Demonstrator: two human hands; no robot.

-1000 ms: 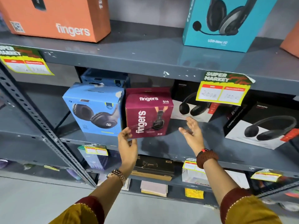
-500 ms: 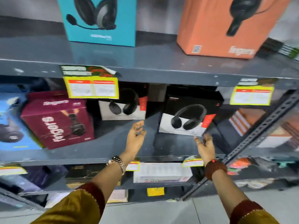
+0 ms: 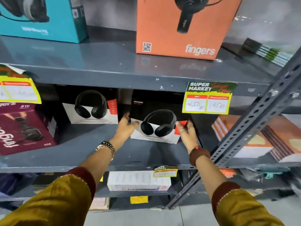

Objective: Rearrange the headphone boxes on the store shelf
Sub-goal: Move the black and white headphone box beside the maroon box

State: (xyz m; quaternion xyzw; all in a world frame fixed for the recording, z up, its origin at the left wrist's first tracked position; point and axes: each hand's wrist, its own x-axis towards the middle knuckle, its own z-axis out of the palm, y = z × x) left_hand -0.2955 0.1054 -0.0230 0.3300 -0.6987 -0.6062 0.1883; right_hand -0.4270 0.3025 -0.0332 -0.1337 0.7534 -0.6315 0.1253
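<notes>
From the head camera, the black headphone box (image 3: pixel 158 118) sits on the middle shelf (image 3: pixel 81 154), right of a matching box (image 3: pixel 91 106). The left hand (image 3: pixel 126 128) and right hand (image 3: pixel 187 132) clamp its opposite sides, fingers (image 3: pixel 180 128) curled on the edges, probably for a level, square slide.

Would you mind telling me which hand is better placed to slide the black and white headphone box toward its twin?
Right. The right hand presses the black and white headphone box on its far side from the twin box; the left hand sits between them.
</notes>
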